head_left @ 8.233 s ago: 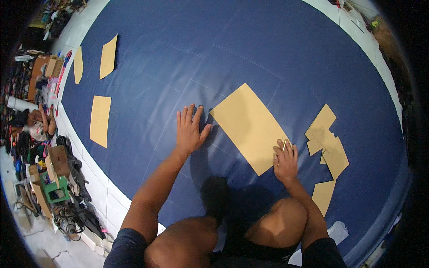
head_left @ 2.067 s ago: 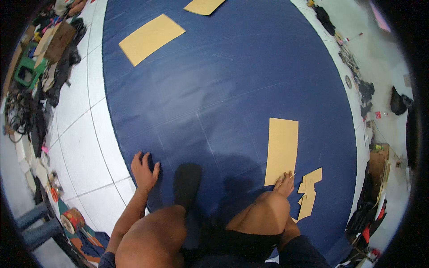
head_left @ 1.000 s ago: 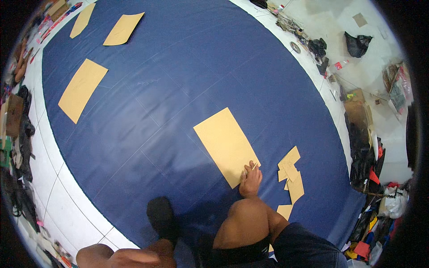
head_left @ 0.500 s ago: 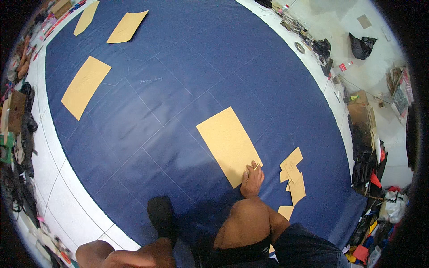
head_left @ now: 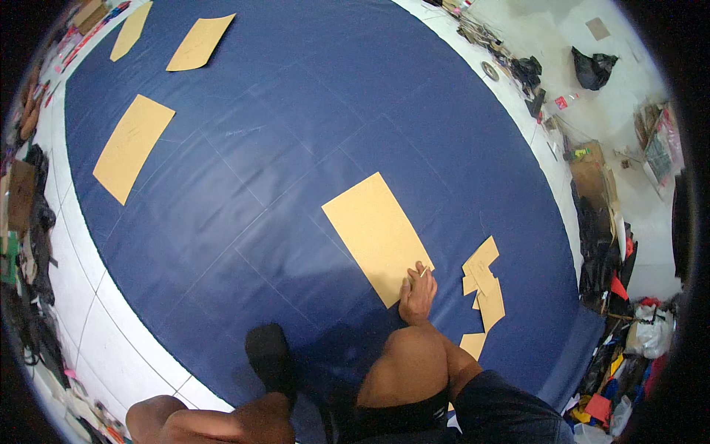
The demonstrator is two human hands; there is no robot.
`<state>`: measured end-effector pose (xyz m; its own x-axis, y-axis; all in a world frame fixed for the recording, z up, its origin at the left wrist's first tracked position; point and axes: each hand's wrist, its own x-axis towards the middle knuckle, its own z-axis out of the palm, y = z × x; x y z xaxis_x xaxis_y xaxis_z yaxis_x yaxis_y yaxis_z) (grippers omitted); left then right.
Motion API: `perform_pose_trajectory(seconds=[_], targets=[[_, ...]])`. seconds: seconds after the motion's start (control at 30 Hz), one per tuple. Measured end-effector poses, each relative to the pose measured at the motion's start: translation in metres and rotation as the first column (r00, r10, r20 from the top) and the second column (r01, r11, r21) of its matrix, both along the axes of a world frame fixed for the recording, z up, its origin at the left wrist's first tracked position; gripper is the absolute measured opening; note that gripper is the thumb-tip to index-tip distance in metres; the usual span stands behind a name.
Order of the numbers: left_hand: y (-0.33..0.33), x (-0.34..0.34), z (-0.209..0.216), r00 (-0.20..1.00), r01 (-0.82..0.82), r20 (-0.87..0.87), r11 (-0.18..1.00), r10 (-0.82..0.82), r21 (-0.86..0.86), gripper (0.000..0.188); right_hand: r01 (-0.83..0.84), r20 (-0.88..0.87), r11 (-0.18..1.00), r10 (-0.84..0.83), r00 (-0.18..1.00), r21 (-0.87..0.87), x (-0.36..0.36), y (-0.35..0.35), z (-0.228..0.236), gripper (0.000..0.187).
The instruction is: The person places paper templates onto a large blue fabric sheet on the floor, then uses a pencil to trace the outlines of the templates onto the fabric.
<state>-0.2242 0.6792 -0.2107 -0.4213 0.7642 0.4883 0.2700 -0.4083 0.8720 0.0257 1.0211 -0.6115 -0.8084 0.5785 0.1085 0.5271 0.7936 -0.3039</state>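
My right hand (head_left: 418,297) rests on the lower right end of a tan rectangular card piece (head_left: 377,233). A thin pale stick (head_left: 424,271), perhaps a marking pencil, sticks out between its bent fingers. The card lies flat on a wide dark blue sheet of fabric (head_left: 244,296) that bears thin pale lines. Right of the hand, several small tan card cut-outs (head_left: 489,300) overlap in an uneven pile. Another tan piece (head_left: 472,345) lies just below them, partly hidden by my leg. My left hand does not show.
Three more tan cards, one of them a large card (head_left: 133,148), lie toward the sheet's far left. My socked foot (head_left: 268,351) stands on the sheet. White tiles (head_left: 96,325) border it. Clutter lines both sides, with a black plastic bag (head_left: 594,70) at far right.
The view has shifted slightly. My right hand stays at the same end of the card, with little visible movement of its fingers.
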Motion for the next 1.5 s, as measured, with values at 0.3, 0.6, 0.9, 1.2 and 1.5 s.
perform_pose_trajectory(seconds=[0.3,0.6,0.9,1.2,1.5], targets=[[0.007,-0.016,-0.019,1.0,-0.019,-0.011,0.999,0.019,0.045,0.021,0.071,0.164,0.995,-0.081,0.983,0.066,0.004,0.006,0.001,0.035],[-0.02,-0.024,-0.064,0.992,-0.117,-0.053,0.991,0.114,-0.068,0.026,0.255,0.108,0.965,-0.26,0.96,0.058,0.038,0.014,-0.006,0.038],[-0.048,-0.031,-0.23,0.706,-0.137,0.311,0.553,0.637,-0.822,0.013,-0.196,0.013,0.973,0.196,0.98,0.121,-0.148,0.027,0.004,0.039],[-0.103,0.011,-0.313,0.695,-0.218,0.143,0.396,0.705,-0.892,0.016,-0.714,-0.484,0.693,0.595,0.641,-0.094,-0.344,-0.1,0.066,0.034],[-0.121,0.07,-0.329,0.784,-0.559,-0.488,0.094,0.384,-0.824,0.042,-0.283,0.024,0.935,0.295,0.955,-0.212,-0.054,0.003,0.042,0.024]])
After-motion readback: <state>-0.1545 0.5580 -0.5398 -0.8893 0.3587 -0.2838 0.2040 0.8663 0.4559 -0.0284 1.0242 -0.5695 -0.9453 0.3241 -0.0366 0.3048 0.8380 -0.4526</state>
